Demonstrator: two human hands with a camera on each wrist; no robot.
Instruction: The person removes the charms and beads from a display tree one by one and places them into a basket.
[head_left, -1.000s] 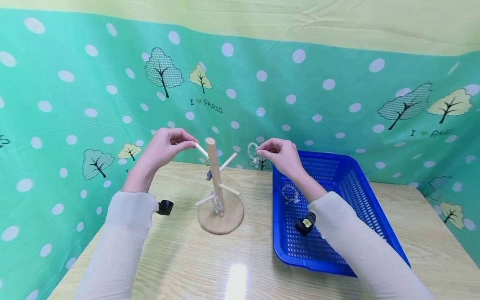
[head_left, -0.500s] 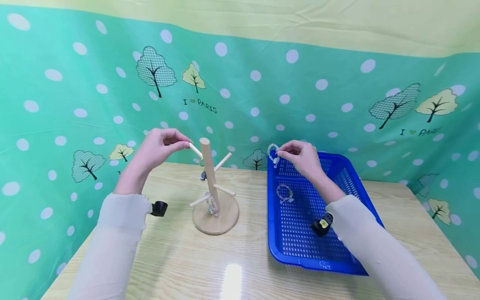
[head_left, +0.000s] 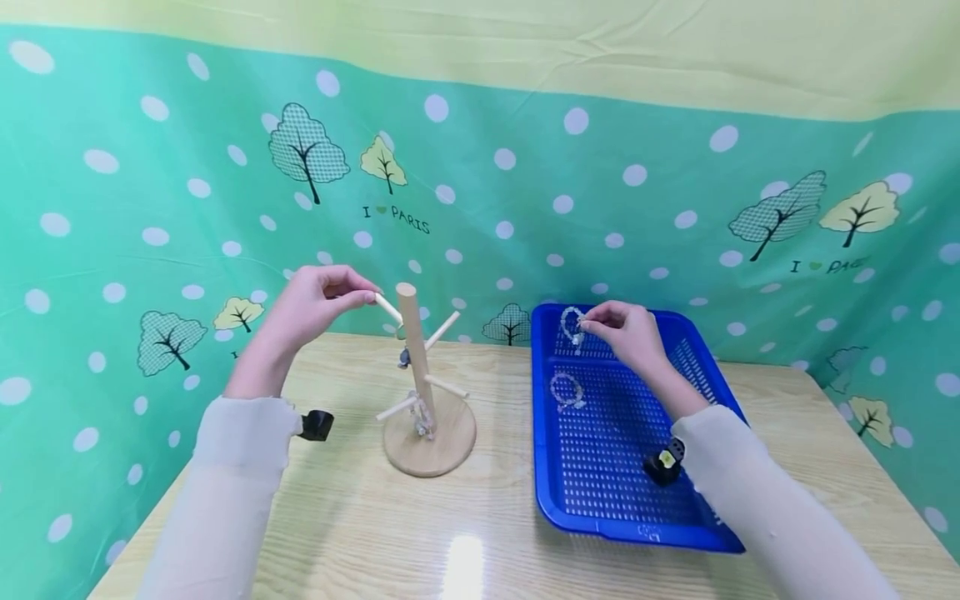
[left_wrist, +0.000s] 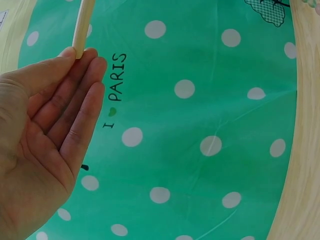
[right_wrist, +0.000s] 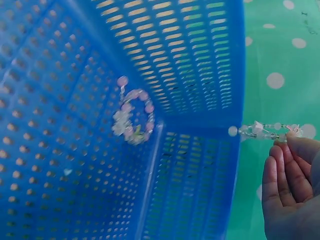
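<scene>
My left hand (head_left: 311, 304) pinches the end of an upper peg (left_wrist: 82, 30) on a wooden stand (head_left: 414, 342) between thumb and fingertips. From that peg, near the post, hangs a piece with a small dark charm (head_left: 405, 358). Lower on the stand, a beaded bracelet (head_left: 422, 418) hangs against the post. With thumb and fingertips my right hand (head_left: 626, 333) holds a clear beaded bracelet (right_wrist: 250, 131) over the back end of a blue basket (head_left: 542, 467). Inside the basket lies another bracelet of pink and clear beads (right_wrist: 149, 107) with a white flower.
The stand's round base (head_left: 442, 450) rests on the wood-grain table (head_left: 360, 517), left of the basket. Behind both hangs a green dotted cloth (head_left: 495, 200). A black wrist camera (head_left: 663, 467) on the right arm is above the basket.
My right hand has moved right with the bracelet, from beside the basket's back left corner to over its back end. The left hand keeps its pinch on the peg; the view shifts slightly.
</scene>
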